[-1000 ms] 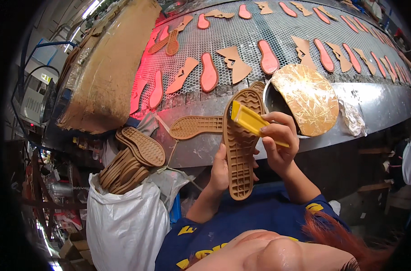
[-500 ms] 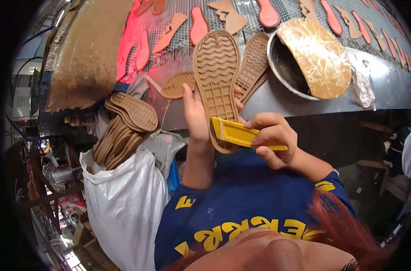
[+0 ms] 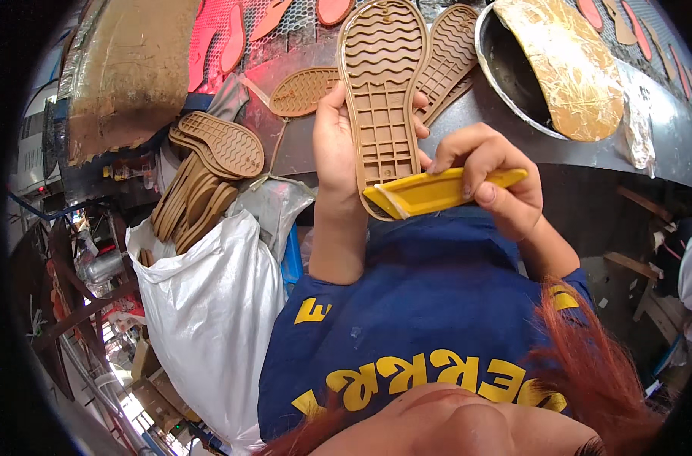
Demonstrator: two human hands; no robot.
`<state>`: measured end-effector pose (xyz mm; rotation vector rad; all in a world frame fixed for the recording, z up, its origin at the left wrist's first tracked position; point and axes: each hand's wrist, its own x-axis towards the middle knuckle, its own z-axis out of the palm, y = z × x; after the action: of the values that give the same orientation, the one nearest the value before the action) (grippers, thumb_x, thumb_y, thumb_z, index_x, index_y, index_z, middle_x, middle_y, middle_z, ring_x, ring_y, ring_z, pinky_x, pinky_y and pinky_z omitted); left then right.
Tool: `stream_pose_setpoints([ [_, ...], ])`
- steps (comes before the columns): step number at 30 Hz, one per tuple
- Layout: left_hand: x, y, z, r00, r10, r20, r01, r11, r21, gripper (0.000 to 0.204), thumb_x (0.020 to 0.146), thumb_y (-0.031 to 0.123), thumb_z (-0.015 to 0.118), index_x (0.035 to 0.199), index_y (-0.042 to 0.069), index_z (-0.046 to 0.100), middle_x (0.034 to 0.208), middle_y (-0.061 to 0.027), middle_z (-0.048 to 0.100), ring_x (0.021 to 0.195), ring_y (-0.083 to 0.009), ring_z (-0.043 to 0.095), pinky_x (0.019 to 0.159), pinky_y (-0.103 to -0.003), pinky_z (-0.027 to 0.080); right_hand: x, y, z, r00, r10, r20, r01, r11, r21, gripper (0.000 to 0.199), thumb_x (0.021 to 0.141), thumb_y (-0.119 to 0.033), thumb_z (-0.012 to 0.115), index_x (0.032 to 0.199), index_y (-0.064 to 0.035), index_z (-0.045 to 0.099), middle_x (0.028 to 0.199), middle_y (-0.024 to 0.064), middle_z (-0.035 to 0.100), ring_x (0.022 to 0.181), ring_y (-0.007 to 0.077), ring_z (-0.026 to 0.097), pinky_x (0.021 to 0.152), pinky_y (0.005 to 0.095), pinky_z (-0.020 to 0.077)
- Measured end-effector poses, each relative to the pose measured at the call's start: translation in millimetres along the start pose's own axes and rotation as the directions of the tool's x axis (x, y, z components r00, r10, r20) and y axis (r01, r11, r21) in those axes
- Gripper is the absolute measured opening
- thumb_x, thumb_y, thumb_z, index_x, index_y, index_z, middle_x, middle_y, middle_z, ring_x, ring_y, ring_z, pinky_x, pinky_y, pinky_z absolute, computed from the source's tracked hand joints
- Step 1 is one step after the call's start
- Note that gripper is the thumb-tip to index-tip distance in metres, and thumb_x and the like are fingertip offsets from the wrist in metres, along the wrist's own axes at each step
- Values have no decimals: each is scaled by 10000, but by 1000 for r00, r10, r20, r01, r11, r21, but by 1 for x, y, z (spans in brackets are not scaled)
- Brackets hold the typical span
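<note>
A brown shoe sole (image 3: 384,83) is held up by my left hand (image 3: 335,152), with the wavy and gridded tread showing. The thumb lies along its left edge and the fingers wrap behind to its right side. My right hand (image 3: 506,178) pinches a flat yellow plastic tool (image 3: 430,191) with a whitish band near its tip. That tool lies across the heel end of the sole; its working edge is hidden. Behind the held sole, more brown soles (image 3: 449,57) rest on the metal table (image 3: 300,64), and another sole (image 3: 304,91) lies to the left.
A round metal basin (image 3: 517,83), partly covered by a tape-wrapped board (image 3: 566,68), stands at right beside crumpled plastic (image 3: 639,125). A white sack (image 3: 209,327) at left has stacked soles (image 3: 201,190) above its mouth. Pink and tan cutouts (image 3: 233,42) lie on mesh behind.
The view has shifted, so the table and soles sit higher in the picture. My right hand has turned, and the yellow tool's tip has moved lower on the sole's heel.
</note>
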<state>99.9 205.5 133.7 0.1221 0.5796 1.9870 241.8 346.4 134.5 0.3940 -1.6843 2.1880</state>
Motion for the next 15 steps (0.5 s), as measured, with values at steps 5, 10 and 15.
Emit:
stream_pose_setpoints([
  [5, -1, -2, 0, 998, 11, -59, -7, 998, 62, 590, 957, 427, 211, 1186, -36, 497, 1040, -228, 610, 797, -304, 648, 642, -415, 580, 17, 3, -14, 989, 50, 136, -64, 993, 101, 147, 897, -180, 547, 864, -37, 540, 1014, 133, 570, 955, 201, 527, 911, 341, 400],
  [10, 0, -10, 13, 988, 4, -156, -20, 995, -102, 537, 971, 390, 245, 1194, -23, 508, 1105, -196, 614, 890, -268, 650, 812, -369, 530, 36, -3, -24, 939, 251, 234, -294, 940, 172, 235, 897, -266, 561, 828, -44, 529, 946, 180, 591, 799, 196, 581, 654, 285, 498],
  [15, 1, -15, 12, 985, -8, -171, -5, 997, -74, 524, 974, 391, 248, 1198, -5, 509, 1098, -174, 618, 882, -266, 656, 766, -388, 557, 54, 0, -37, 861, 238, 449, -347, 921, 177, 211, 937, -240, 545, 913, -31, 554, 931, 59, 599, 775, 100, 538, 637, 223, 444],
])
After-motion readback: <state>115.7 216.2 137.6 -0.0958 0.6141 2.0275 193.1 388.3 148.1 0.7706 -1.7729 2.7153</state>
